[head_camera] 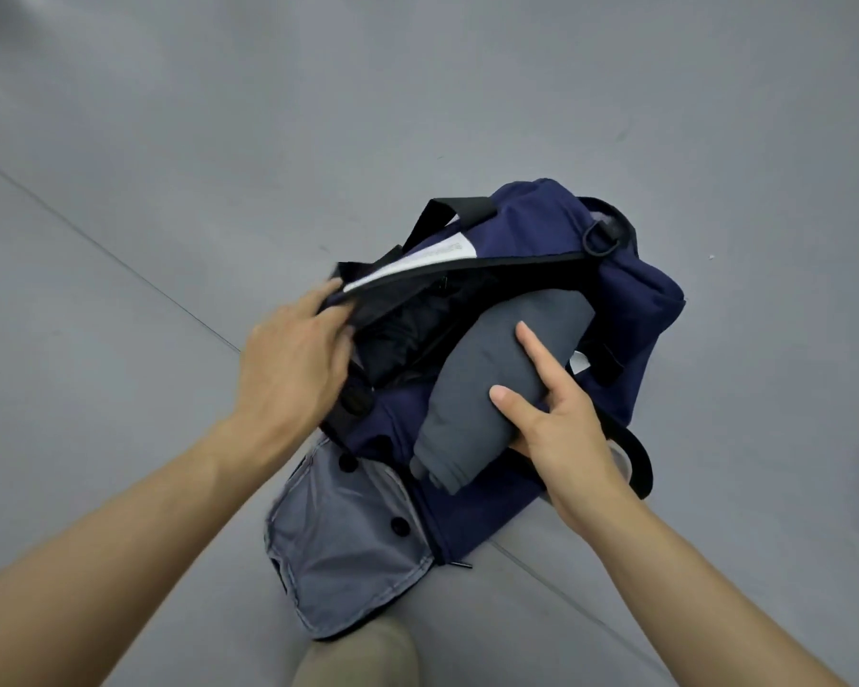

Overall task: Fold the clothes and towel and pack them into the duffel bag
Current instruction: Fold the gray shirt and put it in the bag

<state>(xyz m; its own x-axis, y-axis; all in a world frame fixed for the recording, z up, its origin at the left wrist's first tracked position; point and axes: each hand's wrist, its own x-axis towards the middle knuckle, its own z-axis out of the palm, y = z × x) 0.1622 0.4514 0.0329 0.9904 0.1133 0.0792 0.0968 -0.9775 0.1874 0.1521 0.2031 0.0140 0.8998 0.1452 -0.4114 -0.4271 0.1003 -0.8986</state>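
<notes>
Both hands are gripping: the left hand is pinching the rim of the navy duffel bag, the right hand is holding a folded grey garment.

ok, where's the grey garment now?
Head view, right of centre: the grey folded garment is gripped by the right hand, its far end inside the mouth of the navy duffel bag, held open by the left hand.

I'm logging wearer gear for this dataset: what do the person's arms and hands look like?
The left hand and right hand are bare: no gloves, rings or watch show. The left forearm and right forearm are uncovered, with no sleeve in view. The visible nails are short and unpainted.
</notes>
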